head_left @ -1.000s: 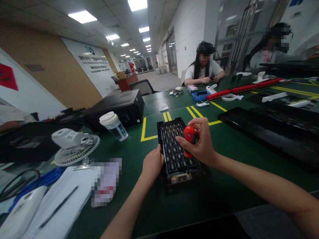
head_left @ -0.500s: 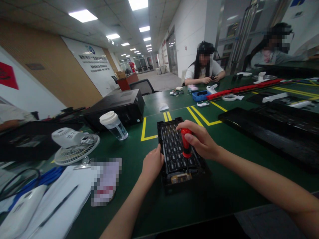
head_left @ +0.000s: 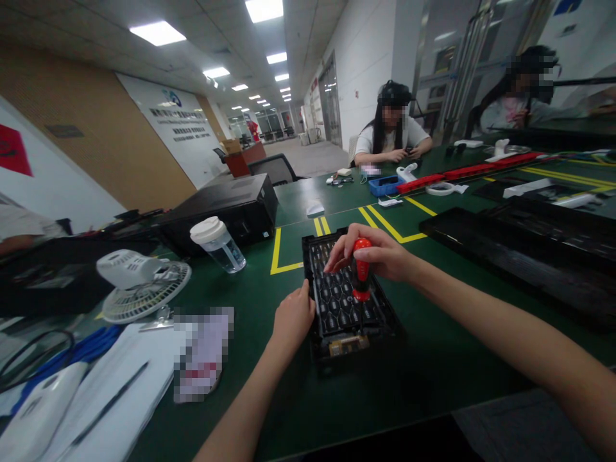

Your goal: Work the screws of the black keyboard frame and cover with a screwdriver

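Note:
A black rectangular unit (head_left: 332, 308) with rows of rounded cells lies on the green table, a small brownish circuit board (head_left: 347, 345) at its near end. Along its left edge my left hand (head_left: 292, 316) is closed, thumb on the rim and the other fingers partly hidden. A red and black screwdriver (head_left: 362, 271) stands nearly upright over the right part of the unit, its tip too dark to make out. Round the top of its handle, thumb and index finger of my right hand (head_left: 380, 252) are closed; the other fingers reach out to the left over the cells.
To the left are a white-lidded cup (head_left: 219, 244), a white fan (head_left: 147, 289), a black computer case (head_left: 221, 208) and papers (head_left: 129, 385) with a pen. Black panels (head_left: 529, 256) lie right. A blue tray (head_left: 386, 185) stands farther back, near a seated person (head_left: 393, 131).
My right hand has shifted its hold on the screwdriver handle, and its fingers now stretch farther left. My left hand stays at the unit's edge.

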The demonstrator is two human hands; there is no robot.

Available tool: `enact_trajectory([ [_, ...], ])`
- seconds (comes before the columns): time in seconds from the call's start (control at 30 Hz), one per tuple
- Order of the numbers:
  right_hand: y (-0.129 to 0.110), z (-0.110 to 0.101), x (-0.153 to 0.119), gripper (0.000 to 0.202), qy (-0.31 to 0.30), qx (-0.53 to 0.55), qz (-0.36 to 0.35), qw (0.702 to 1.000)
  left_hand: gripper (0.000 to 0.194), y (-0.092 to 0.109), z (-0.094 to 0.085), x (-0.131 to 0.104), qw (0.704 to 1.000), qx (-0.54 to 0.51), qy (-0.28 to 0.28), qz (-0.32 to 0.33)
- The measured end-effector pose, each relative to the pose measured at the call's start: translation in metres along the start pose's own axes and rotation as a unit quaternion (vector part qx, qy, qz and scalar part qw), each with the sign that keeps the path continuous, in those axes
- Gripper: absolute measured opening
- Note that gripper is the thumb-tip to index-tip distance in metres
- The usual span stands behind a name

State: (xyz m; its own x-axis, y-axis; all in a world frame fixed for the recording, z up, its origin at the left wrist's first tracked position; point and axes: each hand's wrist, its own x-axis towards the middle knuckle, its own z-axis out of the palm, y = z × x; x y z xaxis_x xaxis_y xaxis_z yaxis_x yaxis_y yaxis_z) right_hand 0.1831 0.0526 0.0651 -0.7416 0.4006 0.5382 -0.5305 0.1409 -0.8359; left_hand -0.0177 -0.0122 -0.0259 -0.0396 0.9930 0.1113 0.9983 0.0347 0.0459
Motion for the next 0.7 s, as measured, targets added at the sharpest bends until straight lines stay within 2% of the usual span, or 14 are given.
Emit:
enact_trajectory([
  [0.2, 0.0004, -0.0004, 0.0028, 0.008, -0.007, 0.071, 0.024, 0.997, 0.046, -0.0001, 0.0004, 0.0000, 1.000, 0.001, 0.003, 0.003],
  [0.47, 0.0074, -0.0037, 0.0020, 0.012, -0.018, 0.075, 0.026, 0.997, 0.046, 0.0005, 0.0000, -0.0002, 1.000, -0.001, 0.001, 0.002],
  [0.7, 0.0062, 0.0004, 0.0008, 0.012, 0.010, 0.056, 0.026, 0.998, 0.046, 0.0006, -0.0005, 0.0000, 1.000, -0.003, 0.000, 0.002],
])
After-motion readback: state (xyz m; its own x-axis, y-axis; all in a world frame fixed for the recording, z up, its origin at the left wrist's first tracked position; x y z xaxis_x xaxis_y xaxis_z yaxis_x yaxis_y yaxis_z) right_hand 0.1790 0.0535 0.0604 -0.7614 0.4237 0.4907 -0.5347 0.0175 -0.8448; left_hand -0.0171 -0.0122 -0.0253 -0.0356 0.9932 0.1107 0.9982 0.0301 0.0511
